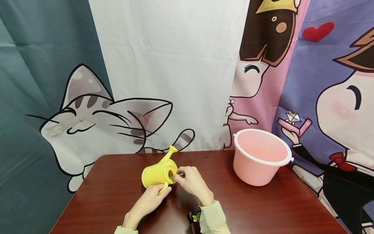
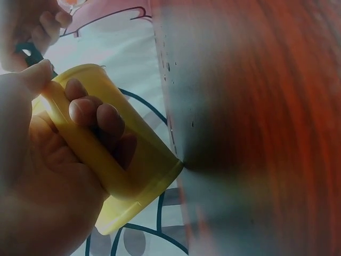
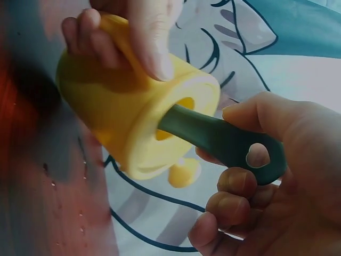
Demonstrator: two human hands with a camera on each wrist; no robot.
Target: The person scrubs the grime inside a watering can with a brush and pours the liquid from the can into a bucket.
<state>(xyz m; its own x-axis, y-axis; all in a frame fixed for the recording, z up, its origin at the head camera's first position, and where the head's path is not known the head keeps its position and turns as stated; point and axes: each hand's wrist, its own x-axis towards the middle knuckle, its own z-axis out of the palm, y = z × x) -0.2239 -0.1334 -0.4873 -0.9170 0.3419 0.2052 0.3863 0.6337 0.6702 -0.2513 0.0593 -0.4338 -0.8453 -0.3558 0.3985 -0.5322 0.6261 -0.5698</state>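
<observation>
A yellow watering can (image 1: 154,175) lies tipped over the table, its top opening facing my right hand and its spout (image 1: 166,156) pointing up and away. My left hand (image 1: 149,199) grips the can's handle, fingers curled through the loop and thumb on top. With thumb and fingers, my right hand (image 1: 193,183) pinches a flat dark green handle (image 3: 208,130) that has a hole near its end. The front part of this green-handled tool is inside the can's opening, so its far end is hidden and I cannot tell its kind.
On the right of the brown table (image 1: 102,201) stands a pink bucket (image 1: 253,175) with a white rim. Behind the table hangs a cartoon-printed cloth (image 1: 172,65). Small drops (image 2: 168,66) dot the tabletop near its edge.
</observation>
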